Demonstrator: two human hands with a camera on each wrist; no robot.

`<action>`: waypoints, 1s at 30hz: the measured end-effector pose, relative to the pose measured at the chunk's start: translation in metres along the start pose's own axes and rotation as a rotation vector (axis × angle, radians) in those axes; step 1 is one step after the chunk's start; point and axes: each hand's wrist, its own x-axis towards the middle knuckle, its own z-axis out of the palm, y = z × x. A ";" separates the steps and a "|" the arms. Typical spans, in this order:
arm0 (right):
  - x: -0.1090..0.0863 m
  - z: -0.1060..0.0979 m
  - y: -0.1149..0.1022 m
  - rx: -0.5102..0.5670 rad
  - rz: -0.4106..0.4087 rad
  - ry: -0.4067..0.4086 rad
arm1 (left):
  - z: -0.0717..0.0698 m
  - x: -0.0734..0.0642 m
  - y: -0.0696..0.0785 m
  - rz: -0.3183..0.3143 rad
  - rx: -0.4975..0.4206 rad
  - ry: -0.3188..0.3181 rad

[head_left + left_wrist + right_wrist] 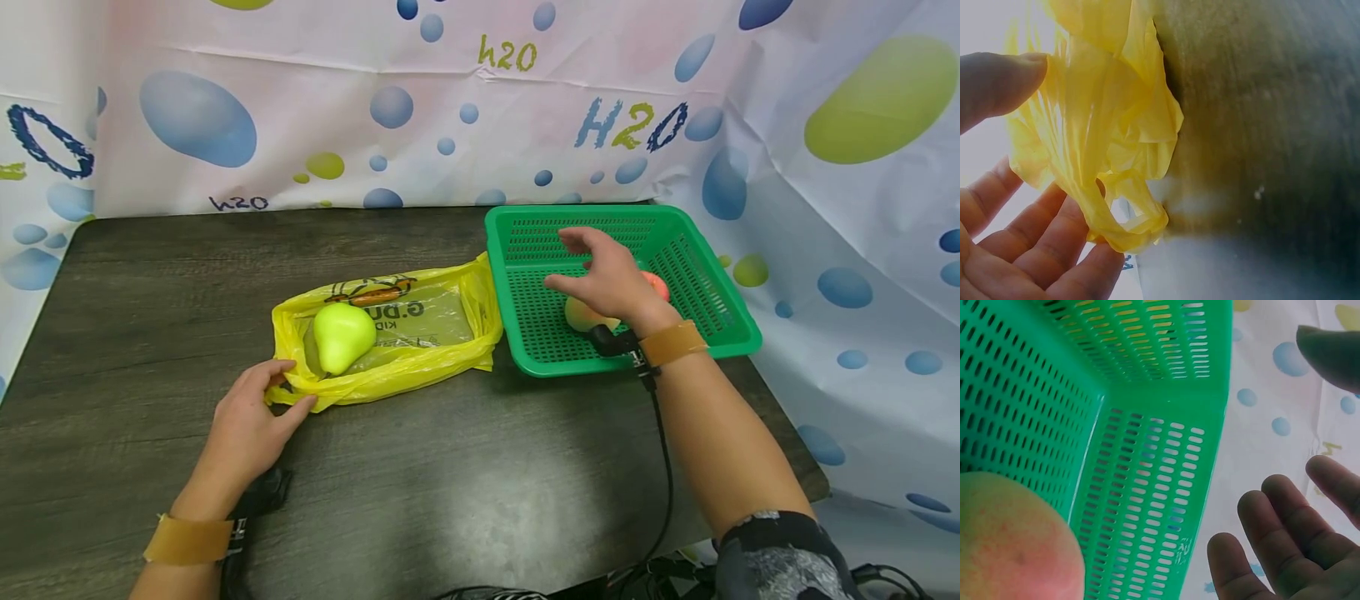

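A bright green pear (341, 336) lies inside the left part of a yellow plastic bag (408, 385), whose mouth is spread wide. My left hand (247, 421) is at the bag's left end, thumb and fingers apart and touching the plastic; the left wrist view shows the crumpled bag handle (1125, 234) against the fingers. Over the green basket (525, 367) my right hand (611, 279) hovers with thumb and fingers spread, holding nothing. Below it sit a yellowish-red peach (1016, 544) and a reddish round thing (657, 285), partly hidden by the hand and wrist.
The basket stands at the right of the dark wooden table (420, 475), close against the bag's right end. A printed white sheet (315, 108) rises behind the table and along its right side. A black cable (667, 475) runs down from the right wrist.
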 end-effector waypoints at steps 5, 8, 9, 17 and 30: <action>-0.001 -0.001 0.005 -0.006 0.018 -0.010 | 0.000 -0.001 0.001 -0.004 0.004 -0.004; -0.002 -0.002 0.008 -0.017 0.029 -0.024 | 0.000 -0.001 0.001 -0.008 0.007 -0.007; -0.002 -0.002 0.009 -0.020 0.035 -0.028 | 0.000 -0.001 0.002 -0.009 0.008 -0.007; 0.001 -0.004 0.016 -0.059 0.067 -0.067 | 0.000 -0.001 0.002 -0.009 0.007 -0.005; 0.006 -0.005 0.034 -0.161 0.096 -0.138 | 0.001 -0.001 0.001 0.016 0.001 0.026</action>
